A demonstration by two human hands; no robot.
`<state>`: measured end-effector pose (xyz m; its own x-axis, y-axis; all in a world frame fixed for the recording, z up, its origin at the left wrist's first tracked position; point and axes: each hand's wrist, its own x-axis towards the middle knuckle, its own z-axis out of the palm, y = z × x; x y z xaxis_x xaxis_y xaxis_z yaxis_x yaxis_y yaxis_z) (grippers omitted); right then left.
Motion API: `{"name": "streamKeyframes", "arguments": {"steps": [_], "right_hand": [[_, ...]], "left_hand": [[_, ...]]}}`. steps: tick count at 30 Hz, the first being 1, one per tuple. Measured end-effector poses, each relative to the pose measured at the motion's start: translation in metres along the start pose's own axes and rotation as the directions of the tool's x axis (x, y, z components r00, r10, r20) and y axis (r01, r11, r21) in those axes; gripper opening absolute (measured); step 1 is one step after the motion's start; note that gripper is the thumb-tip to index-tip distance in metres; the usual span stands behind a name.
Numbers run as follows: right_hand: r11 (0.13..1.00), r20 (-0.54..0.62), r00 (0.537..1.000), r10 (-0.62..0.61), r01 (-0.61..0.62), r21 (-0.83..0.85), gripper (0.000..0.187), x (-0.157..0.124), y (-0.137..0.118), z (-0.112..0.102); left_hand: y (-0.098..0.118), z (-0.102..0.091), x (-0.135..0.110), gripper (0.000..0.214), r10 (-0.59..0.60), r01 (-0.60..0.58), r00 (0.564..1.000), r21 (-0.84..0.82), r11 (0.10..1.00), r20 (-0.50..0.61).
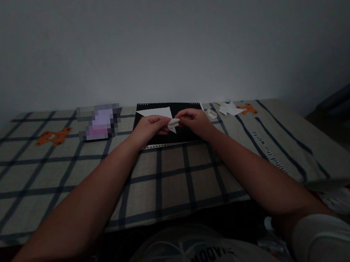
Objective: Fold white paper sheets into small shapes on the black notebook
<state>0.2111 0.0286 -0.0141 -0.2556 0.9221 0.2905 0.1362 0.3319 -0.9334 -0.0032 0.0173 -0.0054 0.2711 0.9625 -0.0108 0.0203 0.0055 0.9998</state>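
Observation:
Between my two hands is a small folded piece of white paper (pixel 173 125), pinched from both sides. My left hand (pixel 152 128) has its fingers closed on the paper's left edge. From the other side, the thumb and fingers of my right hand (pixel 195 121) grip it too. Under the hands lies a black board (pixel 163 139) with rows of small holes along its edges. A white paper triangle (pixel 157 113) rests on the board behind my left hand. The dim light hides the finer folds.
A phone (pixel 101 124) with a lit, blurred screen lies to the left. White paper scraps (pixel 229 108) and a small folded paper (pixel 211 114) lie right of the board. A checked cloth (pixel 174 181) with bear prints covers the table, which meets a grey wall (pixel 166 44).

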Motion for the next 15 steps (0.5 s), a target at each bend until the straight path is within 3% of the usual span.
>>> {"name": "streamKeyframes", "arguments": {"steps": [4, 9, 15], "right_hand": [[0.999, -0.012, 1.000, -0.015, 0.015, -0.052, 0.013, -0.0014, -0.0002, -0.0012], [0.992, -0.023, 0.999, 0.031, -0.028, 0.120, 0.035, 0.0003, 0.0041, 0.0000], [0.979, 0.064, 0.991, 0.119, -0.128, 0.159, 0.036, -0.0008, 0.0053, 0.0012]], "left_hand": [[-0.0025, 0.0009, 0.0010, 0.025, -0.037, 0.037, 0.999, 0.009, 0.999, 0.021], [-0.0030, 0.0012, 0.0017, 0.029, 0.001, -0.004, 0.999, -0.066, 0.998, -0.046], [-0.0009, 0.0018, 0.0025, 0.023, 0.019, -0.033, 0.993, -0.117, 0.993, -0.115]]}}
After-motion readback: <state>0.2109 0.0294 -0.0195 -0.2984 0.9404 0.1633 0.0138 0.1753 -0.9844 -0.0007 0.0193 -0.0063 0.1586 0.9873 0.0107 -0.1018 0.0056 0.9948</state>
